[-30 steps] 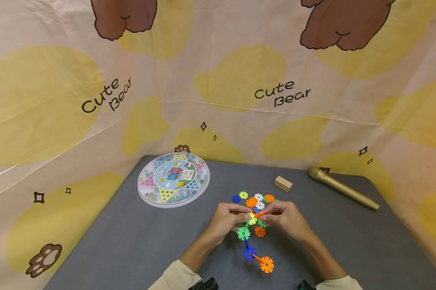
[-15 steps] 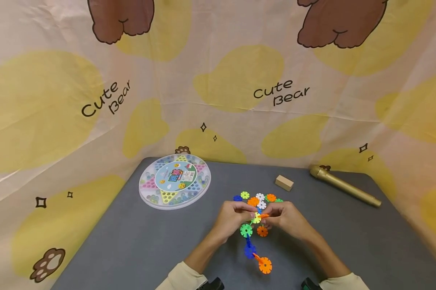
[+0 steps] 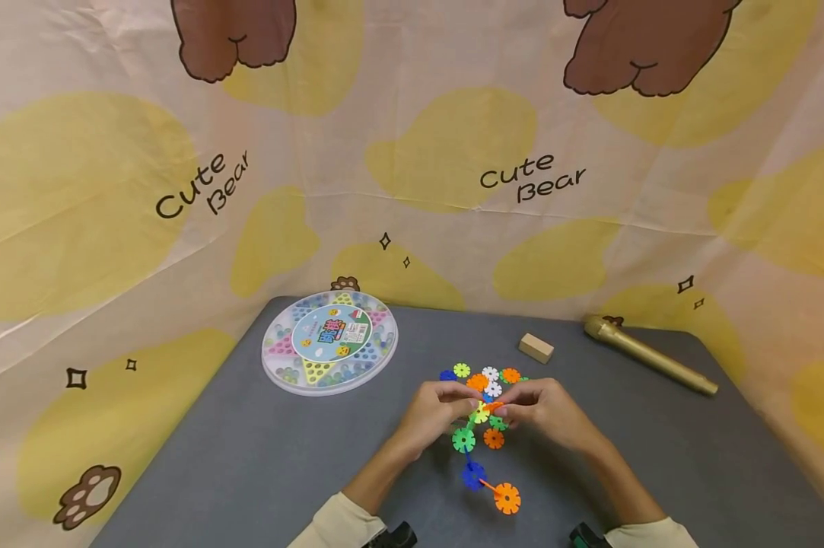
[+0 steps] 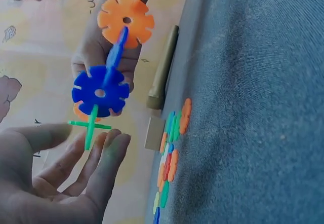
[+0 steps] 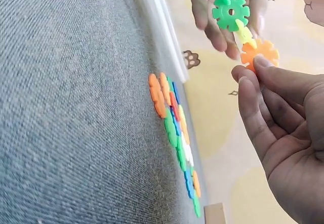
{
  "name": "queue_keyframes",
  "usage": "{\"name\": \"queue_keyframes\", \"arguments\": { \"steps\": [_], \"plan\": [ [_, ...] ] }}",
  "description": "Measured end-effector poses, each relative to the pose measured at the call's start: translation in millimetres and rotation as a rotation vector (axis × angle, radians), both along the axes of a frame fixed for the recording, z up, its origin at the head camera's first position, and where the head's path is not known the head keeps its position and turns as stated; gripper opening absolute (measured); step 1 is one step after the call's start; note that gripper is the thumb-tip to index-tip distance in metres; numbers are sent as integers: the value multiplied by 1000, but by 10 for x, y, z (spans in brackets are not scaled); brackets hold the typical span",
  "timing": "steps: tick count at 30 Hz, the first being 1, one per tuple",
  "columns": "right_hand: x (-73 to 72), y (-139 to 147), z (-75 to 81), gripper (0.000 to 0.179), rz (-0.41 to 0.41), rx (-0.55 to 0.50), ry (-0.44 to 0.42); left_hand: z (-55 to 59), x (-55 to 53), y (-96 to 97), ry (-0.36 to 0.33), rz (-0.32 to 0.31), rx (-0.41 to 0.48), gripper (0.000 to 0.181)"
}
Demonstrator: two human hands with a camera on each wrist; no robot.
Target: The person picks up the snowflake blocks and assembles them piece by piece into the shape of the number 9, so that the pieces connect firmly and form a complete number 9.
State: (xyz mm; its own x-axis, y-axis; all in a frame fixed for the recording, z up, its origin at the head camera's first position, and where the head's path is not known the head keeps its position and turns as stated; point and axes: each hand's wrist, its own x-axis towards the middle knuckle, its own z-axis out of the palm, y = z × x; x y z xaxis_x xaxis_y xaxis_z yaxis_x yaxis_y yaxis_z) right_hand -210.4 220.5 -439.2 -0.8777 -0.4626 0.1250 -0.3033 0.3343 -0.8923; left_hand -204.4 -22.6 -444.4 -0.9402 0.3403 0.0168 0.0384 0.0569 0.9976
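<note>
A: State the change since the frame of half a second ago.
B: The end disc (image 3: pixel 501 501) of the chain (image 3: pixel 459 443) sits slightly farther right. A green disc (image 3: pixel 499 423) on the table (image 3: pixel 302 457), mostly hidden earlier, now shows below the right hand (image 3: pixel 555 415). Both hands keep their positions.

A: State each grip and the chain's location.
B: The right hand pinches an orange disc (image 5: pixel 265 52) between thumb and forefinger, with only the disc's thickness between them. The left hand (image 3: pixel 428 417) pinches the chain near the yellow disc (image 3: pixel 477 415), its thumb and fingertips almost together; exactly which disc they press is hard to tell. The chain is above the table, between the hands, and runs back toward the person.

A: Report legible markings.
B: The cloth (image 3: pixel 425 167) reads "Cute Bear" twice. The game board (image 3: pixel 386 335) carries a round label (image 3: pixel 309 339) with large characters.

A: Specify materials and shapes.
B: Chain: plastic discs, notched at the rim, bored at the centre, slotted crosswise. Other discs (image 3: pixel 476 382) lie beyond the hands. Block (image 3: pixel 536 348): rectangular, wooden. Mic (image 3: pixel 651 358): gold, tapered. Table: grey, woven texture. Cloth: creased.
</note>
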Motion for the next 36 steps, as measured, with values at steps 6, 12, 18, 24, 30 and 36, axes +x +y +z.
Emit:
{"name": "queue_keyframes", "arguments": {
  "steps": [6, 12, 18, 24, 30, 36],
  "plan": [
    [11, -43, -32, 12, 35, -19, -18, -11, -2, 13, 56, -59, -20, 21],
    [15, -86, -59, 10, 60, -14, -39, -29, 2, 24, 35, -78, 21, 19],
    [-18, -38, -92, 16, 48, 48, -69, -39, -12, -23, 31, -62, 9, 13],
    [-82, 57, -143, 28, 51, 104, -48, -45, -32, -67, 6, -54, 15, 14],
    [-107, 92, -154, 38, 64, 180, -37, -71, -66, -96, -10, -56, 24, 17],
    [-113, 108, -181, 40, 84, 240, -15, -78, -81, -106, -21, -56, 18, 17]
  ]
}}
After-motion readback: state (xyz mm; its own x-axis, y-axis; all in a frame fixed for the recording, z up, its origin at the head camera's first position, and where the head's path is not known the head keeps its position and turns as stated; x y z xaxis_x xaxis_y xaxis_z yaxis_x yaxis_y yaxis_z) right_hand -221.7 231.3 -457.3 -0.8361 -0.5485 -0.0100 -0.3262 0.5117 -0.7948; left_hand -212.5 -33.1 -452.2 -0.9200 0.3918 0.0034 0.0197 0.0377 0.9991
